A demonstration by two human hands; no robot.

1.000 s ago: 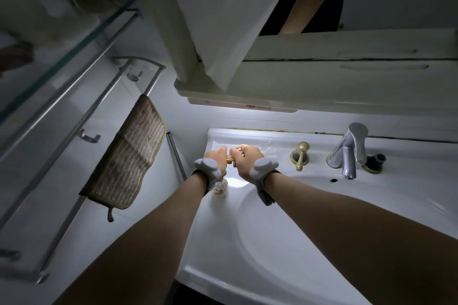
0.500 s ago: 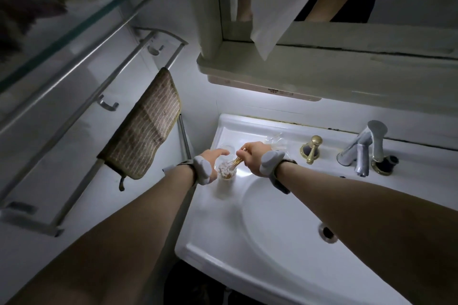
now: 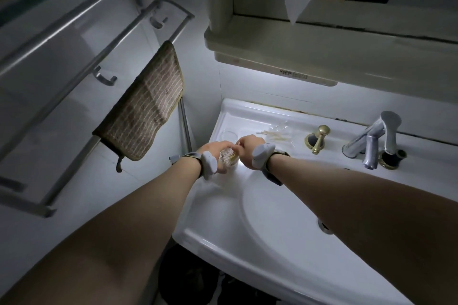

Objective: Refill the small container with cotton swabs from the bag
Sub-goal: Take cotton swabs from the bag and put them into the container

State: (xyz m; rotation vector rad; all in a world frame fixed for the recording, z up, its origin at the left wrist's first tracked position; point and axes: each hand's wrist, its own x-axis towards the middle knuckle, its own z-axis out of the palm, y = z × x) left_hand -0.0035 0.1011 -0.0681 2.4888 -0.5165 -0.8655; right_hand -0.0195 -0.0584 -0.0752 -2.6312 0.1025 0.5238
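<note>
Clear plastic marks the small container (image 3: 229, 158), which stands upright on the sink deck (image 3: 247, 116), its open mouth facing up, wrapped from the outer side by the left hand (image 3: 215, 150); wooden-stemmed cotton swabs (image 3: 233, 156) lean inside it, their long axes tilted up toward the right hand (image 3: 250, 148), whose fingertips are pinched at the rim, seemingly on the tops of the stems, though the exact contact is too small to tell. Judging by this, the step in hand is seating a bunch of swabs into the container; the next move likely calls for letting them drop, then reaching past the right hand for more. Beyond that hand, farther along the deck, the clear bag (image 3: 280, 129) lies flat with loose swabs (image 3: 275, 135) on it, their stems running roughly sideways toward the brass knob (image 3: 318, 137). Just beyond the left hand sits a round transparent lid (image 3: 229, 134), off the container. Farther right stands the chrome tap (image 3: 371, 141); out to the left of the left hand a striped brown towel (image 3: 146, 104) hangs from a rail
</note>
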